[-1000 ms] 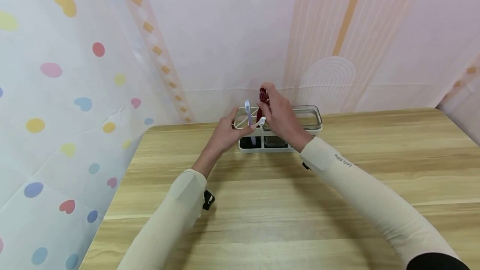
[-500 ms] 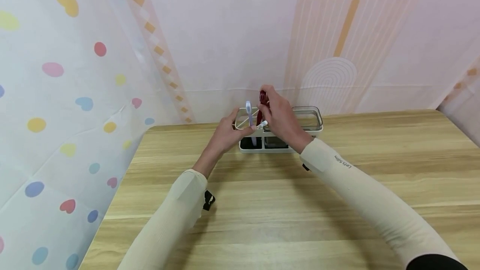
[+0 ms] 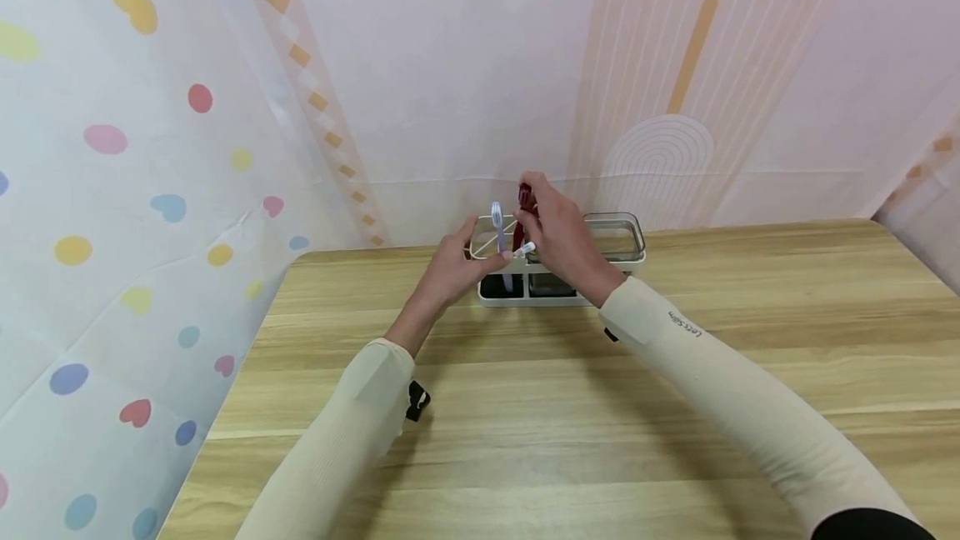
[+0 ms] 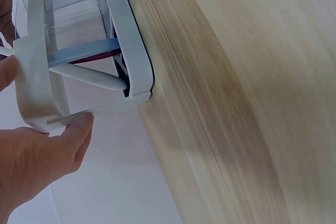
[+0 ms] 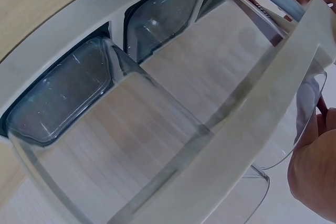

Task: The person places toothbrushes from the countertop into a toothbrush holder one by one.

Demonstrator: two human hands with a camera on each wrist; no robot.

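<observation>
The red toothbrush (image 3: 525,200) stands nearly upright in the left-end compartment of the white organizer (image 3: 558,297), which sits at the far edge of the tabletop (image 3: 570,407) against the wall. The right hand (image 3: 558,236) has its fingers pinched around the upper part of the red handle, and a small white piece (image 3: 524,248) sticks out just below them; I cannot tell what it belongs to. Just left of it, a lilac toothbrush (image 3: 498,227) stands in the same compartment, head up. The left hand (image 3: 450,269) grips the left end of the organizer, its thumb (image 4: 79,129) and fingers curled on the white rim (image 4: 31,72).

Through the clear wall, the left wrist view shows a blue handle (image 4: 79,53) and a white one (image 4: 89,78) crossing inside the compartment, so it looks crowded. That is the main risk as I judge it: the red toothbrush could catch on the crossed handles or the rim divider, and a hard push or pull would tilt the lilac toothbrush out or drag it along.

The organizer looks light and the clear bins (image 5: 79,93) to the right appear empty, so if the left hand's grip slackens, a sideways tug might slide or tip it. A pinch so high on a slim handle could also slip and drop the brush across the rim.
</observation>
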